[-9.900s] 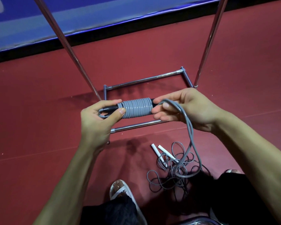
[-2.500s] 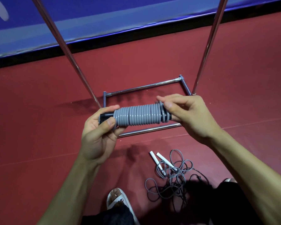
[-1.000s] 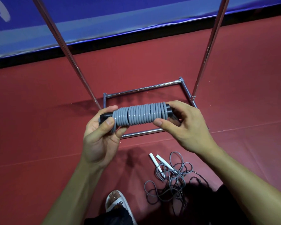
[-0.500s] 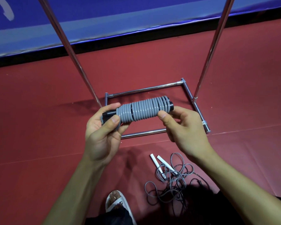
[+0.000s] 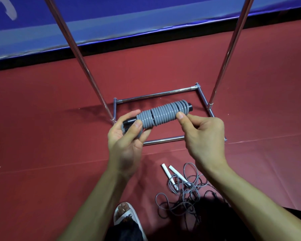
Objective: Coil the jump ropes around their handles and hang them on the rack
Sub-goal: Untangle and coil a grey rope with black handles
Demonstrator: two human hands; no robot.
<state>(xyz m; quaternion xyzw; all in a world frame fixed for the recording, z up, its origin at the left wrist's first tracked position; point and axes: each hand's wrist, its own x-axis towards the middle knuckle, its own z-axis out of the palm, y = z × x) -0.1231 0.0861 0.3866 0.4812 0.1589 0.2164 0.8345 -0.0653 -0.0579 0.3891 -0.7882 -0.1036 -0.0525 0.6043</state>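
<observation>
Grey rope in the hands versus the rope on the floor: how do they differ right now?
The held rope is wound in tight turns along its black handles; the floor rope lies in a loose tangle beside its white handles. The held rope is lifted, the left hand gripping one end and the right hand pinching the other; the floor rope lies untouched on the red floor. Both cords are grey.

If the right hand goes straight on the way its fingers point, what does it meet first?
The coiled jump rope: the right hand points up and left at its right end, and the thumb seems to touch it.
</observation>
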